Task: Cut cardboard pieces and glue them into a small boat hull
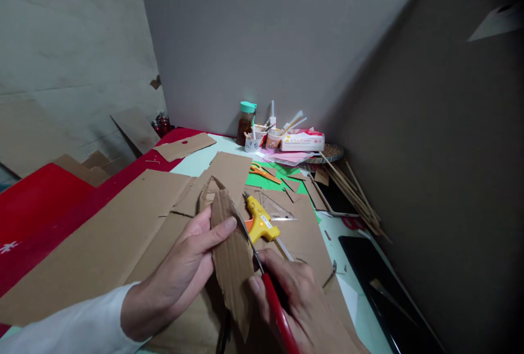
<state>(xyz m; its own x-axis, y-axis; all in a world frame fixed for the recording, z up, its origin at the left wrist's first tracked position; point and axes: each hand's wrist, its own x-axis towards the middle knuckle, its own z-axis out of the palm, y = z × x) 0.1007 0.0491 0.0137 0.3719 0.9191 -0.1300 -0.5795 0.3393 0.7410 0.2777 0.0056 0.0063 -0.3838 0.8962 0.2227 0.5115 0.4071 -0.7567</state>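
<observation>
"Red scissors [279, 316] are closest. Where's the cardboard piece [232, 250]?"

"Upright in the left hand [180, 261], thumb across its face, raised over the tabletop [346, 267] towards the near edge. Its upper end narrows to a blunt tip."

"And the right hand [305, 294]?"

"Wrapped around the scissors, apart from the left, with the blades along the piece's right side. How far they're open I can't tell."

"So which step is it?"

"Trimming that side, I'd judge. The next move calls for a steady left grip, thumb clear of the blades, and a snip following the edge."

"What's around it?"

"Just beyond, a yellow glue gun [262, 222] and a clear set square [278, 209]; past them, orange scissors [265, 173]. Paper cups [273, 140] stand by the tabletop's far edge."
</observation>
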